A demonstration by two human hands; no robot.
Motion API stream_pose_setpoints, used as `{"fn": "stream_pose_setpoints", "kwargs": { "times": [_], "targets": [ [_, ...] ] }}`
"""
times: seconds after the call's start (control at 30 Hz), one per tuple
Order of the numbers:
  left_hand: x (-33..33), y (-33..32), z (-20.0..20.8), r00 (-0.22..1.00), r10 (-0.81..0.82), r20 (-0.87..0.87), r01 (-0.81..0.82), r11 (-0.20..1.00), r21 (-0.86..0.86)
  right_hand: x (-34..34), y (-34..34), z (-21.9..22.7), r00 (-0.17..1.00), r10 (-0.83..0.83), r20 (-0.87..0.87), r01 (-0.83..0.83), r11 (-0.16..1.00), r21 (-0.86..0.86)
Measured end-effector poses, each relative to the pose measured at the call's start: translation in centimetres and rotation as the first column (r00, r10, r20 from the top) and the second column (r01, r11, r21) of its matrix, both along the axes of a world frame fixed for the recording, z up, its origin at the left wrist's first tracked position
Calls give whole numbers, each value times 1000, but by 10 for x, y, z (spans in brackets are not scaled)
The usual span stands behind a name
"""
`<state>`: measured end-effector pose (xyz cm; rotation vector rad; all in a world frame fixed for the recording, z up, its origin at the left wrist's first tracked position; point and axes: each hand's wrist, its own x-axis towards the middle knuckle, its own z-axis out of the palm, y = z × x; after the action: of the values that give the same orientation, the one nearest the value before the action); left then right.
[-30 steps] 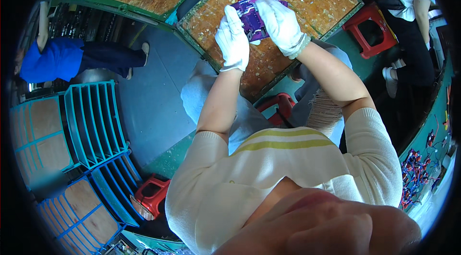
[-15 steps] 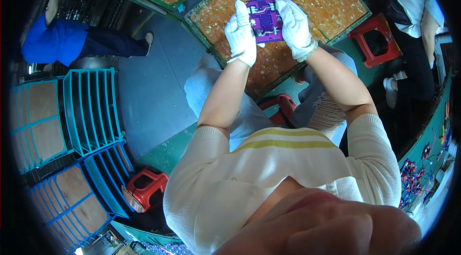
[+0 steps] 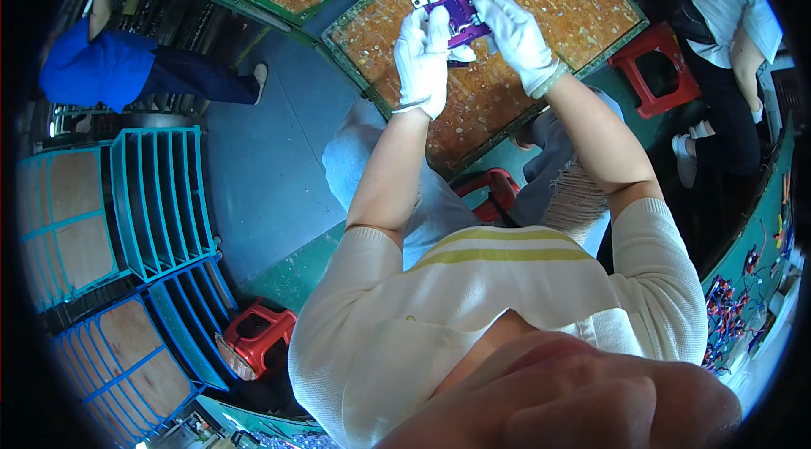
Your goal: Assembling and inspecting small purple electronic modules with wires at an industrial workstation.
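A purple circuit board (image 3: pixel 461 10) with metal parts and wire bits is held up over the brown wooden tabletop (image 3: pixel 557 5). My left hand (image 3: pixel 422 60), in a white glove, grips its lower left side, with the thumb on top of the board. At the right edge, my gloved right hand (image 3: pixel 515 37) has its fingers closed on the board, near a small metal part. A dark purple edge also shows below the left fingers; whether it belongs to the same board I cannot tell.
Red plastic stools stand at right (image 3: pixel 657 69) and lower left (image 3: pixel 260 335). Slatted racks, teal (image 3: pixel 160 195) and blue (image 3: pixel 190 314), line the left. One person in blue (image 3: pixel 106 69) stands at the left, another in a pale shirt (image 3: pixel 731 5) at the right. Wired parts (image 3: pixel 728 314) lie on a green table.
The board has turned from nearly square to me to a tilted angle and shifted slightly up. My left thumb now lies across it, and my right fingers have moved along its right edge.
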<state>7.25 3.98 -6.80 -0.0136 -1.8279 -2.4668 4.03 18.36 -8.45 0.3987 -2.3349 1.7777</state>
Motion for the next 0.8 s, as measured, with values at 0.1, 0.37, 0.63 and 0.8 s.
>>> {"fn": "stream_pose_setpoints", "kwargs": {
  "times": [0.1,0.37,0.63,0.8],
  "targets": [
    [0,-3,-10,993,74,-94,-73,997,9,2,0,5,978,117,171,-47,928,-369],
    [-3,-1,-26,988,11,-152,20,979,203,7,-2,9,984,30,177,46,909,-414],
    [-4,-23,-20,942,-328,-70,298,724,622,0,13,33,927,104,-361,-73,992,100],
    [27,-17,31,928,-369,55,263,753,603,4,10,18,782,609,136,-565,783,-260]
  ]
}}
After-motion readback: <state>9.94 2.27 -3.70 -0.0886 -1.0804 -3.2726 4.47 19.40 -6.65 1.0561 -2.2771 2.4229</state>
